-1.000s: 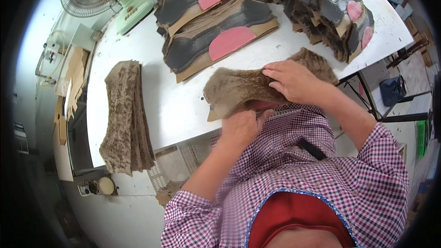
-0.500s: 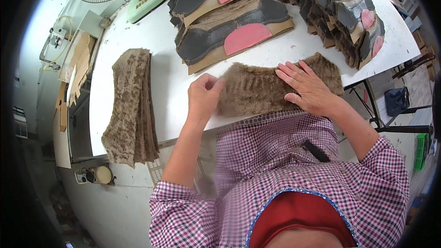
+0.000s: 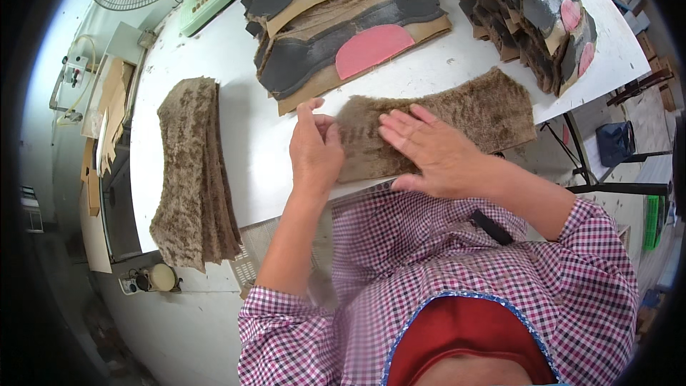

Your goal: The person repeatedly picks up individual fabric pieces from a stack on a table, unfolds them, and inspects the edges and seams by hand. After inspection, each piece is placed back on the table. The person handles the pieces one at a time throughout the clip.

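Observation:
A curved piece of brown plush fur fabric lies pile side up along the table's near edge. My right hand rests flat on its left half, with fingers stretched out and thumb apart. At the piece's left end is my left hand, its fingers loosely bent and apart from the thumb, with nothing visible between them. A stack of similar fur pieces lies on the left, its lower end reaching past the table edge.
Behind the fur piece lie stacked grey-and-tan pieces with pink half-round patches. Another overlapping row of pieces fills the far right of the white table. A green-based fan stands at the far left.
My right hand has slid left across the fur piece. The left hand has let go of the piece's left edge, its fingers now loosened. The whole view has shifted slightly.

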